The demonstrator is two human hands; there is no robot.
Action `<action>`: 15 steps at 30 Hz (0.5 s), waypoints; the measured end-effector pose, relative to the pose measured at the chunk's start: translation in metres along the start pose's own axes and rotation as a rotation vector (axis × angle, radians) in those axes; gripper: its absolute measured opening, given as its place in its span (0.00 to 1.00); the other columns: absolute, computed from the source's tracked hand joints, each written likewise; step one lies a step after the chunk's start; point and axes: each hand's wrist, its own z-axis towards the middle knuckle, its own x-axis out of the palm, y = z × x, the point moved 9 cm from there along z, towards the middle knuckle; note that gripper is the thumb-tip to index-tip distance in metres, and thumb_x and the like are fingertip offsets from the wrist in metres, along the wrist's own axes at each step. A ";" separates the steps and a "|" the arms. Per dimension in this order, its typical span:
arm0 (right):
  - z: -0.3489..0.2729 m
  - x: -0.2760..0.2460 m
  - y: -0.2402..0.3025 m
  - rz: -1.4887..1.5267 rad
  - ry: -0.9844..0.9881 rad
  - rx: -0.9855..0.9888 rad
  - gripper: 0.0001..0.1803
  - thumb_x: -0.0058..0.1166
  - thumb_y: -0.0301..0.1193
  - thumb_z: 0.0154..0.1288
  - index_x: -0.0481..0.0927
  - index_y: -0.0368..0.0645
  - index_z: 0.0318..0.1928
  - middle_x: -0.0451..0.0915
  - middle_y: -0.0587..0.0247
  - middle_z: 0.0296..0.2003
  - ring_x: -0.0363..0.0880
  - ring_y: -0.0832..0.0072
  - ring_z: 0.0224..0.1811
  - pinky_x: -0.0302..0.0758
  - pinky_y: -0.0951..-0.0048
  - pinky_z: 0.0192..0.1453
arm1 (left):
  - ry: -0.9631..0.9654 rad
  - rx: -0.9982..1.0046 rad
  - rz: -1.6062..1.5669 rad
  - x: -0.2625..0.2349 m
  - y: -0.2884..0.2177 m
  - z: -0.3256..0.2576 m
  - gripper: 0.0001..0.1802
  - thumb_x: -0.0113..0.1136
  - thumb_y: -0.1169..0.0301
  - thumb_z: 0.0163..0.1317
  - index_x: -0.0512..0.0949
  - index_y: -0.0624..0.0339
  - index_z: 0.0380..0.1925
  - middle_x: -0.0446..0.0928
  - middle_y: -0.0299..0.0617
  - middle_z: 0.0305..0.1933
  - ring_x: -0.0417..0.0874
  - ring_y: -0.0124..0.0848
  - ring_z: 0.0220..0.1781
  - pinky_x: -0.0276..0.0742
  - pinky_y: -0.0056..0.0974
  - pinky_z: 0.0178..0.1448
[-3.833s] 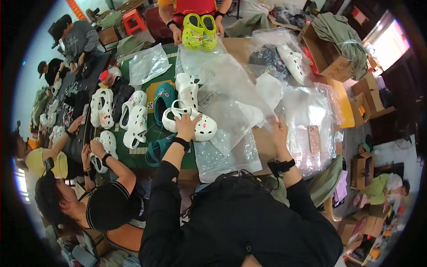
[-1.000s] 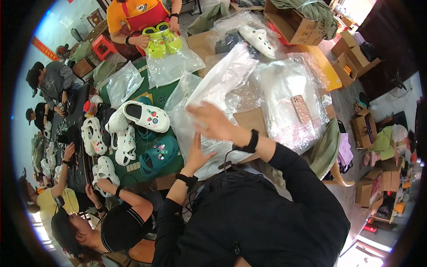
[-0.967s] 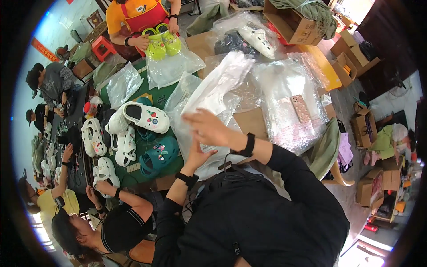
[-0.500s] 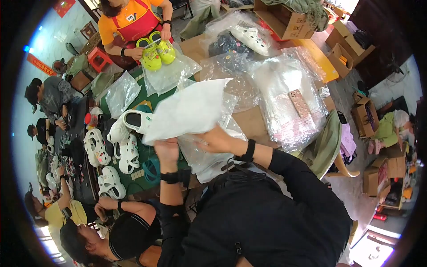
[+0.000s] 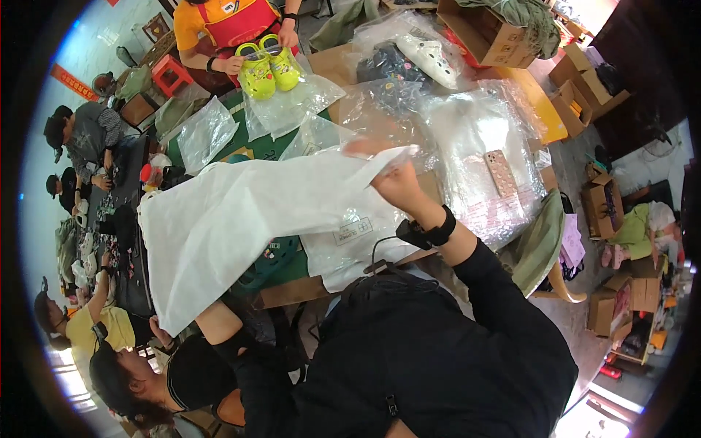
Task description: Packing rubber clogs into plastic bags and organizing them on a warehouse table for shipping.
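Observation:
A white sheet-like piece, perhaps a thin bag (image 5: 212, 219), is spread out in the air over the left half of the table. My right hand (image 5: 398, 186) grips its upper right end, with the fingers partly behind the material. My left forearm (image 5: 219, 323) reaches up under the lower left part of the sheet, which hides my left hand. Below the sheet's right part lies a clear plastic bag with a printed label (image 5: 353, 230). A dark green clog (image 5: 269, 264) shows partly beneath the sheet's lower edge.
Across the table a person holds yellow-green clogs (image 5: 269, 73) over a clear bag. To the right lie a stack of clear bags (image 5: 467, 124) and a phone (image 5: 500, 174). A bagged white clog (image 5: 431, 62) and an open carton (image 5: 485, 36) stand behind. People sit at left.
The white piece has been opened out from a smaller shape and now stretches left over the white clogs. My hands have moved apart, the left going leftward and down, the right upward.

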 end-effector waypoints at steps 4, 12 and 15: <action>-0.083 0.063 -0.069 0.817 0.269 1.031 0.18 0.53 0.37 0.60 0.73 0.40 0.46 0.77 0.61 0.38 0.77 0.72 0.37 0.75 0.73 0.38 | 0.009 -0.052 0.131 0.024 0.010 0.023 0.22 0.46 0.64 0.62 0.63 0.61 0.55 0.72 0.43 0.52 0.73 0.40 0.53 0.68 0.42 0.57; -0.246 0.051 -0.087 0.895 0.327 1.656 0.23 0.43 0.46 0.66 0.69 0.42 0.52 0.77 0.59 0.37 0.78 0.72 0.32 0.76 0.72 0.30 | -0.191 -0.159 0.107 0.067 0.112 0.081 0.19 0.51 0.67 0.59 0.65 0.62 0.49 0.73 0.46 0.44 0.76 0.35 0.44 0.74 0.38 0.44; -0.287 0.046 -0.082 0.602 0.720 1.673 0.28 0.40 0.53 0.64 0.71 0.41 0.49 0.77 0.62 0.41 0.77 0.72 0.36 0.74 0.72 0.37 | -0.199 -0.277 0.547 0.068 0.181 0.085 0.33 0.58 0.64 0.54 0.56 0.65 0.56 0.69 0.49 0.51 0.74 0.38 0.48 0.72 0.39 0.50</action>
